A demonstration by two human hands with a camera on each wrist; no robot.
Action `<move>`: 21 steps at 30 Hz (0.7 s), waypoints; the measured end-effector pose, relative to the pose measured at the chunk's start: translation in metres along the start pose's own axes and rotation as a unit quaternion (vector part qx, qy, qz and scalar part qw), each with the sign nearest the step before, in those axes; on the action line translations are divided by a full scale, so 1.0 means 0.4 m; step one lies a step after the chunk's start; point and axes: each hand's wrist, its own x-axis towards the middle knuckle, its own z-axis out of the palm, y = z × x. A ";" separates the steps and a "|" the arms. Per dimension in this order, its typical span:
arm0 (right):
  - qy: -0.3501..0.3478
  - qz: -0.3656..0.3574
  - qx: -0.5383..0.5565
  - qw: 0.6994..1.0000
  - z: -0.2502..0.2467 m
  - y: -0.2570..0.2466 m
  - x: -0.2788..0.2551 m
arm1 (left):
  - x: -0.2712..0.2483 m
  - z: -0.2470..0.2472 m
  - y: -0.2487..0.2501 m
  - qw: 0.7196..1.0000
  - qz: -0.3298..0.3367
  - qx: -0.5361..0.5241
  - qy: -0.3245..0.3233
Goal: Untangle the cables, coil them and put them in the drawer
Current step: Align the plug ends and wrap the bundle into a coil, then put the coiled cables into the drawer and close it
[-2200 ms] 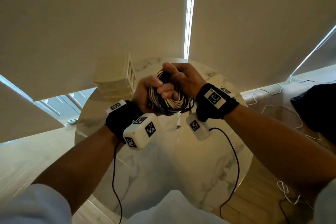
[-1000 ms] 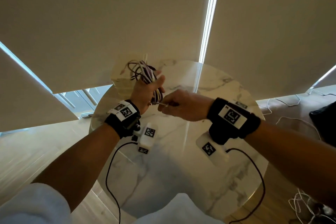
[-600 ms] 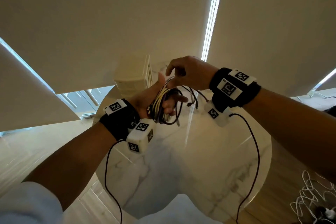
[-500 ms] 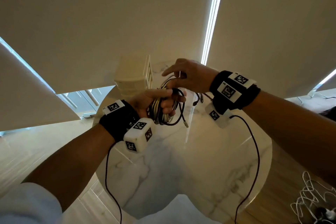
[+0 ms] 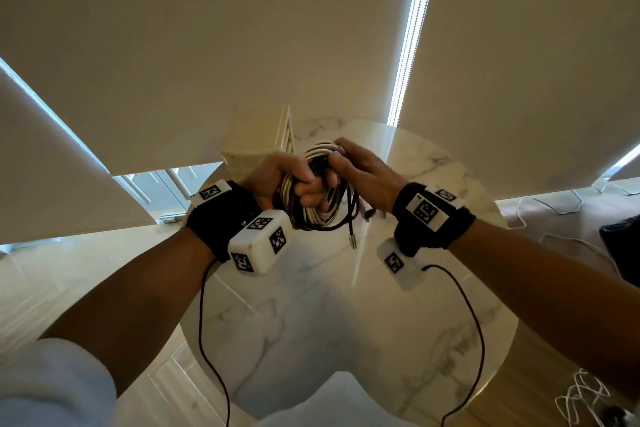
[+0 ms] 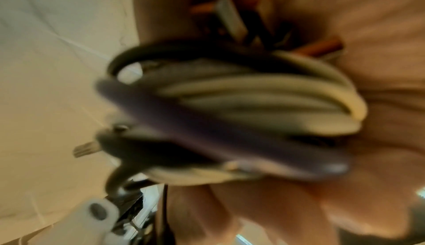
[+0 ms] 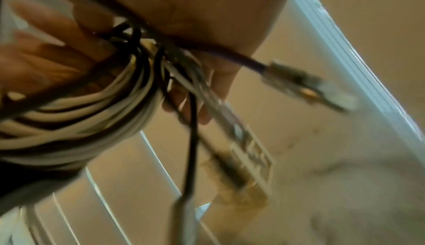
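A coiled bundle of cables (image 5: 320, 208), cream, black and purple, is held in the air above the round marble table (image 5: 346, 322). My left hand (image 5: 287, 180) grips the coil, fingers curled round its loops (image 6: 264, 107). At the coil's top my right hand (image 5: 353, 170) holds the strands. A black cable end with a metal plug (image 5: 352, 243) dangles below the coil. Loose plug ends (image 7: 303, 85) hang under my right palm. The small cream drawer unit (image 5: 256, 142) stands on the table just behind my hands.
Closed roller blinds (image 5: 242, 28) fill the background behind the table. White cords (image 5: 581, 399) lie on the wooden floor at the lower right, and a dark object (image 5: 623, 246) sits at the right edge. Black sensor leads (image 5: 207, 340) hang from both wrists.
The left hand's fingers have curled tight round the coil. My right hand came down from above and closed on the coil's top. The loose loops are gathered in, with one black end hanging.
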 end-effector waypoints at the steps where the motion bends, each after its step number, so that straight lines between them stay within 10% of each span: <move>1: 0.033 0.008 0.051 0.998 0.016 0.005 -0.003 | 0.000 0.001 0.002 1.000 0.009 -0.008 0.001; 10: 0.192 0.069 0.260 0.944 0.087 -0.001 0.001 | 0.006 0.014 -0.025 0.997 0.067 -0.015 0.034; 21: 0.271 0.025 0.141 0.952 0.029 -0.016 -0.002 | 0.044 0.079 -0.017 0.976 0.045 0.028 0.212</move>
